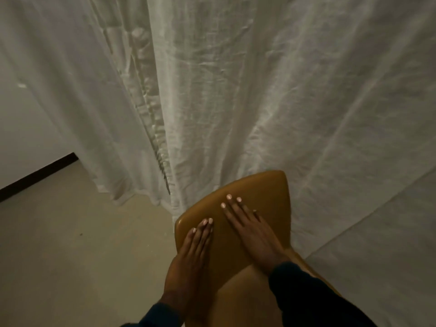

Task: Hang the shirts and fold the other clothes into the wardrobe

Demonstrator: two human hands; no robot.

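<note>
White curtain (236,90) fills upper frame, hem on bare floor (70,244) at lower left; no shirts, clothes or wardrobe in view, possibly behind it. Mustard chair back (266,192) at lower centre touches the curtain. 2 hands, left hand (193,246) and right hand (250,230), rest flat and released on it, grasping nothing: likely pre-start, next move calls for finding the clothes; open room lies left.

Open floor (70,244) leftward; white curtain (236,90) close behind the chair (266,185).
</note>
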